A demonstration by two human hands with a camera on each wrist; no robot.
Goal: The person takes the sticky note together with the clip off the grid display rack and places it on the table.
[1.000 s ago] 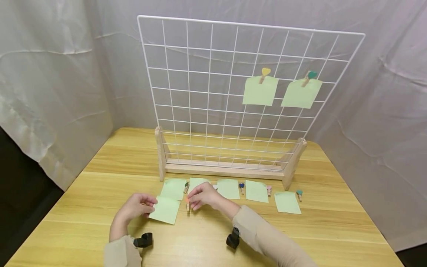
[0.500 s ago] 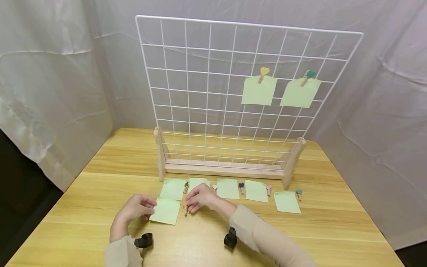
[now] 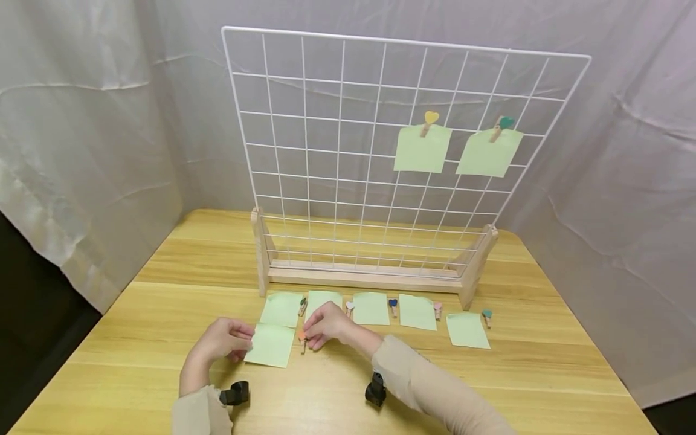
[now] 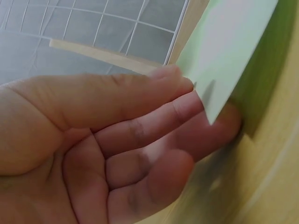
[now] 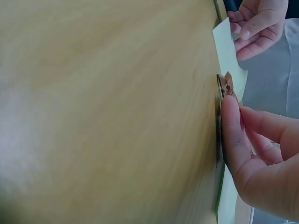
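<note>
At the left of the head view, my left hand (image 3: 222, 339) pinches the left edge of a pale green paper note (image 3: 270, 345). The left wrist view shows the thumb and forefinger on the corner of that note (image 4: 219, 51). My right hand (image 3: 328, 324) pinches a small wooden clothespin (image 3: 302, 342) with an orange heart, just right of the note. In the right wrist view the clothespin's tip (image 5: 227, 84) sticks out past the fingertips, close over the table; the rest is hidden by the fingers.
A white wire grid (image 3: 359, 145) in a wooden stand (image 3: 364, 279) rises behind the hands. Two notes hang on it, under a yellow heart clothespin (image 3: 429, 121) and a green one (image 3: 502, 127). Several notes, among them a rightmost note (image 3: 469, 330), lie before the stand with clothespins between them.
My right hand has shifted slightly left with the orange heart clothespin, bringing it nearer the note. My left hand and its note have barely moved.
</note>
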